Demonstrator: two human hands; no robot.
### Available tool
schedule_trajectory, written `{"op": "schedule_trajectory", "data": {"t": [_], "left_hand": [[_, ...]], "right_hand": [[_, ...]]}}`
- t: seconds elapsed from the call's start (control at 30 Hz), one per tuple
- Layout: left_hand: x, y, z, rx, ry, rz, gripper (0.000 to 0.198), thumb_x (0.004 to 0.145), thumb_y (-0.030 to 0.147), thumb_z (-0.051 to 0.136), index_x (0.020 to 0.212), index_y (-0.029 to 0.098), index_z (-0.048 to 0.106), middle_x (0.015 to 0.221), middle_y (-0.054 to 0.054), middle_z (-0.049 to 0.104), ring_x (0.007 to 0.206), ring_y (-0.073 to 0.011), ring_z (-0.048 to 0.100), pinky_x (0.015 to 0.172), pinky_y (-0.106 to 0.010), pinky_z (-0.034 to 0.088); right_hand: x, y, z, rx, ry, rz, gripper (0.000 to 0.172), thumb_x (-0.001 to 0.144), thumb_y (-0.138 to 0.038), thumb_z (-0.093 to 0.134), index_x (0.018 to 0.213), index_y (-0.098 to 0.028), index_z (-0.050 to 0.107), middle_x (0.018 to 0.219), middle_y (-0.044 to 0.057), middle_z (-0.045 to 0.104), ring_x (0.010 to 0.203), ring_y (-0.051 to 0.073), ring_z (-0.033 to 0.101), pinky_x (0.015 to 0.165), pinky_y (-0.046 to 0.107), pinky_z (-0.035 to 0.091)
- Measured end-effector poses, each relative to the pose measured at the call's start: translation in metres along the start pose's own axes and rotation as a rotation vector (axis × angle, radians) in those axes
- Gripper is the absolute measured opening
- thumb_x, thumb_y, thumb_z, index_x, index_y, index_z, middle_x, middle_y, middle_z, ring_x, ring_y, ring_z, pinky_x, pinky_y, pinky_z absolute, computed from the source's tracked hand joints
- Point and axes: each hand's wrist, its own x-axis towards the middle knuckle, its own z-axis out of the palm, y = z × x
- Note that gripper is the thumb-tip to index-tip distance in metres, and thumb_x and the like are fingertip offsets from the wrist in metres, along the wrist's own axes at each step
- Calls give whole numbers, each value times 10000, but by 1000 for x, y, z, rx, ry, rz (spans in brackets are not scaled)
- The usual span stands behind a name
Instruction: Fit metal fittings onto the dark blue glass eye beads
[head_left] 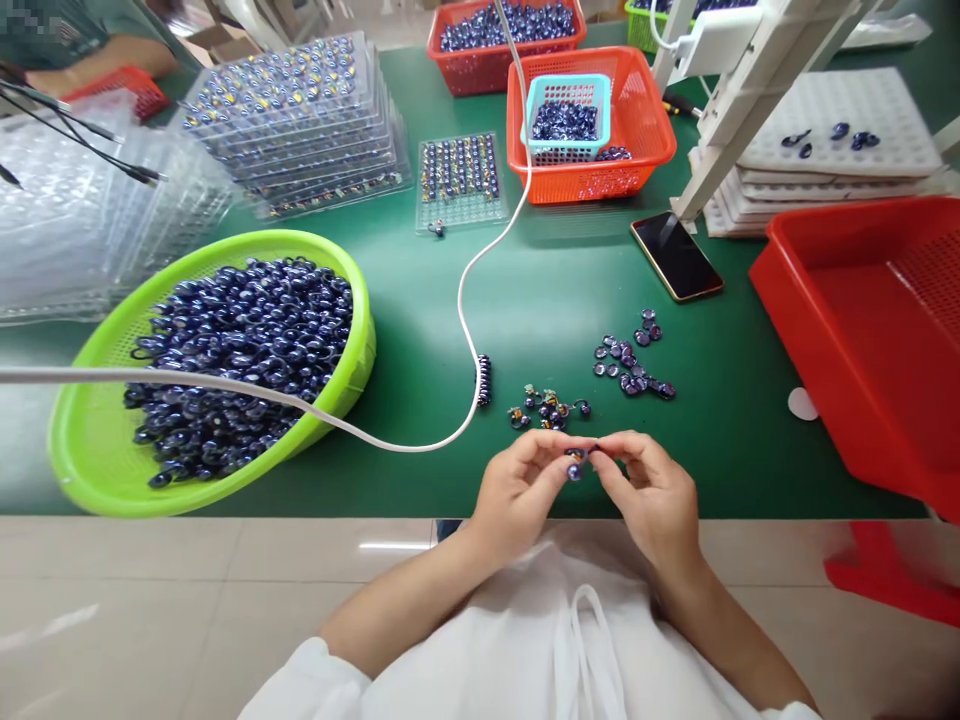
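Observation:
My left hand (517,490) and my right hand (649,490) meet at the near edge of the green table (555,290). Both pinch one small dark blue glossy piece (576,463) between their fingertips. Just beyond the fingers lies a little cluster of assembled blue pieces with gold bits (546,406). A looser scatter of flat blue pieces (632,362) lies further right. A short stack of blue pieces (484,380) stands beside the white cable.
A green basket (97,450) full of blue pieces sits at left. A white cable (469,330) loops across the table. Orange baskets (637,120), a small teal basket (566,92), stacked clear trays (300,110), a phone (676,256) and a red bin (862,330) stand around. Another person's arm (97,65) shows top left.

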Motion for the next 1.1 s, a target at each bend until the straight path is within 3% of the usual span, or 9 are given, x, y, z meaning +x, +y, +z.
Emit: {"op": "schedule_trajectory", "data": {"t": [0.17, 0.33, 0.53, 0.73, 0.97, 1.1], "left_hand": [[10, -5, -3, -227, 90, -171, 250, 786, 340, 820, 942, 152, 769, 844, -64, 786, 771, -162, 733, 776, -279, 607], [9, -3, -2, -173, 120, -195, 269, 741, 353, 849, 935, 171, 813, 815, -62, 794, 736, -174, 736, 734, -285, 615], [6, 3, -6, 129, 124, 42, 171, 830, 282, 769, 974, 208, 826, 917, -82, 801, 817, -190, 740, 717, -267, 603], [4, 4, -9, 266, 48, 258, 227, 911, 164, 666, 1080, 235, 798, 958, -79, 797, 844, -172, 740, 766, -270, 594], [3, 2, -9, 305, -22, 383, 351, 908, 90, 648, 1203, 253, 744, 1044, -88, 779, 917, -166, 734, 793, -258, 587], [3, 0, -10, 338, -6, 366, 324, 893, 123, 687, 1188, 240, 751, 1018, -93, 785, 882, -171, 737, 773, -262, 590]], "right_hand": [[2, -6, -2, 151, -124, -175, 179, 908, -153, 662, 1017, -291, 695, 927, 7, 703, 849, 159, 679, 741, 282, 578], [4, -9, -1, 150, -113, -120, 146, 912, -201, 676, 1034, -280, 688, 951, 18, 715, 855, 162, 689, 746, 279, 598], [8, -12, -2, 112, -130, -51, 94, 905, -260, 696, 997, -273, 709, 927, 4, 736, 774, 146, 705, 728, 262, 611], [10, -13, -2, 125, -143, -37, 71, 912, -254, 687, 977, -265, 714, 901, -2, 730, 745, 143, 705, 709, 255, 603], [8, -10, -3, 71, -128, -91, 106, 930, -213, 656, 1003, -272, 704, 925, 0, 722, 794, 141, 689, 719, 250, 573], [9, -10, -4, -2, -127, -149, 132, 945, -189, 624, 1025, -268, 693, 923, 4, 721, 841, 145, 681, 758, 254, 556]]}}
